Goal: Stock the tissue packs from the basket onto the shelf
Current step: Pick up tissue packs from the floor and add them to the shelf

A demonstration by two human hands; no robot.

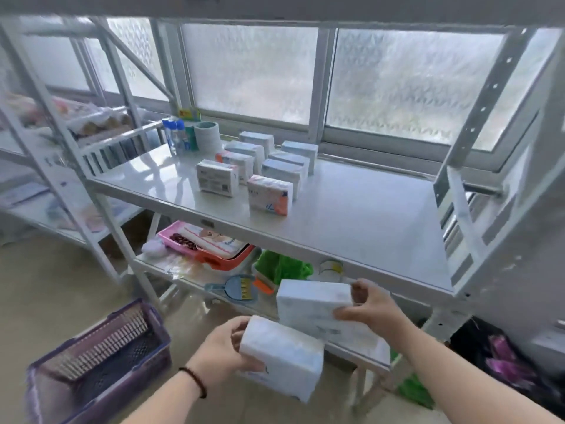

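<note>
My left hand [224, 350] grips a white tissue pack [284, 359] in front of the shelf, low in the view. My right hand [371, 307] holds a second white tissue pack [312, 304] just above it, below the shelf's front edge. The white metal shelf [351, 228] carries several tissue packs [269, 194] standing in two rows at its back left. The purple basket [101, 359] sits on the floor at the lower left and looks empty.
Bottles and a roll [208, 137] stand at the shelf's back left corner. The lower shelf holds a pink tray [183, 240], an orange tray, a green item [281, 266] and a small dustpan [235, 289]. A perforated upright post [467, 142] rises at the right. Another rack stands left.
</note>
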